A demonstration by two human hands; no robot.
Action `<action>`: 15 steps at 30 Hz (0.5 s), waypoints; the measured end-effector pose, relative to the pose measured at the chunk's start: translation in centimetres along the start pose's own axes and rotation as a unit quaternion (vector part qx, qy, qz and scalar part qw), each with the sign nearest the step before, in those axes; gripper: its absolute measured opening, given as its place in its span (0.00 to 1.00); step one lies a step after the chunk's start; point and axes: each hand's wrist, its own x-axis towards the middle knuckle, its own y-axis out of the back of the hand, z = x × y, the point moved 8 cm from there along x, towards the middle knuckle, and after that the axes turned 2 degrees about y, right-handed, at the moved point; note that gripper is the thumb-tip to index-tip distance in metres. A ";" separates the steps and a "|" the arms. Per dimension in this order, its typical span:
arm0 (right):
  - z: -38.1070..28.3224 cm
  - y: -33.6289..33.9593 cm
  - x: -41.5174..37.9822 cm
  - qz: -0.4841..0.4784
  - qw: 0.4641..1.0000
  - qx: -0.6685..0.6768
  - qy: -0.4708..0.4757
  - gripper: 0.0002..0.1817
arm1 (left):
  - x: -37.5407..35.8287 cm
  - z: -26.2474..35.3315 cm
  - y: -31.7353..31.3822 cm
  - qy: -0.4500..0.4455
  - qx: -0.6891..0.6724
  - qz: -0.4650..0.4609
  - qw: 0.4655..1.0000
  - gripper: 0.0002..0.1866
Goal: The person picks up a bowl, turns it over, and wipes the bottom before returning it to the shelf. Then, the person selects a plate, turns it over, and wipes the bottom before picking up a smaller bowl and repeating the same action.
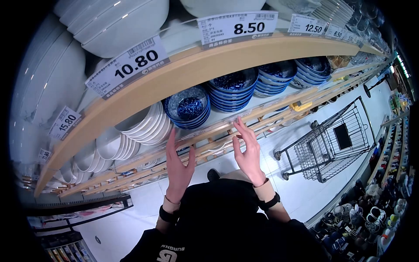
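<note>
At the lower center of the frame, two bare hands rise side by side, apart and empty, fingers spread and thumbs out: the left hand (180,168), the right hand (248,153). Just beyond their fingertips, at the center, blue patterned bowls (187,107) stand stacked on a store shelf (148,153), with white bowls (146,124) to their left. At the right sits a shopping cart (329,139).
</note>
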 end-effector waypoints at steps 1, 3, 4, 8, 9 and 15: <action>1.0 0.7 -0.1 -0.005 1.000 -0.011 -0.005 0.25 | -0.2 0.0 -0.2 -0.002 0.031 0.006 0.999 0.35; 2.4 2.5 0.3 0.001 1.000 -0.024 -0.009 0.25 | -0.5 0.4 -0.8 -0.063 0.142 0.022 0.988 0.35; 2.9 3.6 0.7 0.005 0.999 -0.031 -0.007 0.25 | -0.6 0.7 -1.2 -0.095 0.195 0.033 0.976 0.35; 5.9 8.2 2.6 0.042 0.994 -0.102 0.010 0.29 | -1.1 -0.1 -2.6 -0.096 0.245 0.086 0.961 0.34; 6.7 9.3 3.2 0.048 0.989 -0.136 0.022 0.30 | -1.1 -0.3 -3.0 -0.078 0.268 0.098 0.955 0.34; 10.9 14.0 6.7 -0.008 0.971 -0.230 0.065 0.40 | -1.3 -0.1 -4.9 -0.031 0.350 0.155 0.923 0.36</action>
